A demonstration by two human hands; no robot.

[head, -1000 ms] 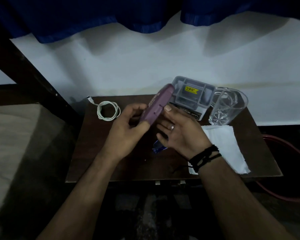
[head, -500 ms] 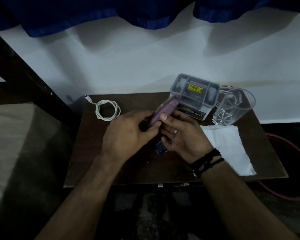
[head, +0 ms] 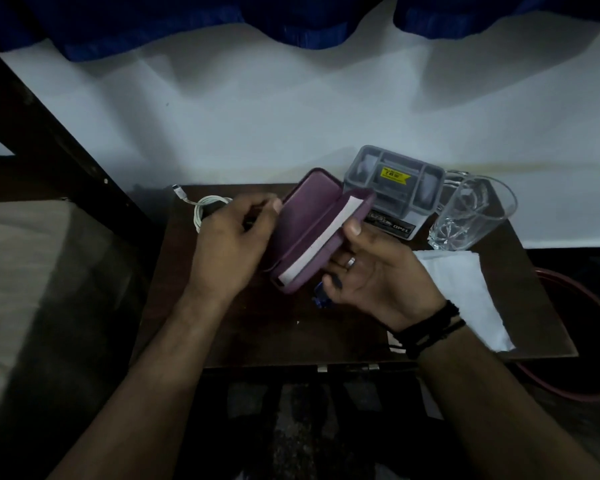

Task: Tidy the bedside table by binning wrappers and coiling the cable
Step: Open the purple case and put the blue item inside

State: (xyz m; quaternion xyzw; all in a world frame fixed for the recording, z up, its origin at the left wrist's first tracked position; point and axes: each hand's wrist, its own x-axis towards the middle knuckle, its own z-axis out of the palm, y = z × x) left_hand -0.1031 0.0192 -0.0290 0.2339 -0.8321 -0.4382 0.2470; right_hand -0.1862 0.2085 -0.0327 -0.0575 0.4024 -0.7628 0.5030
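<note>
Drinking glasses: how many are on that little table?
1. The clear glass stands at the table's far right corner, beside the grey box and behind the white napkin. The hands might hide something small.

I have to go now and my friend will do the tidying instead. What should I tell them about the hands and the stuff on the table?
Left hand grips the lid of the open purple case; right hand holds its lower half.
White cable lies coiled at the table's far left.
Small blue wrapper-like scrap lies under the right hand, not binned.
White tissue lies on the right, beside the glass and grey box.
Done: cable coiled. Left: bin the scrap, set the case down.
</note>
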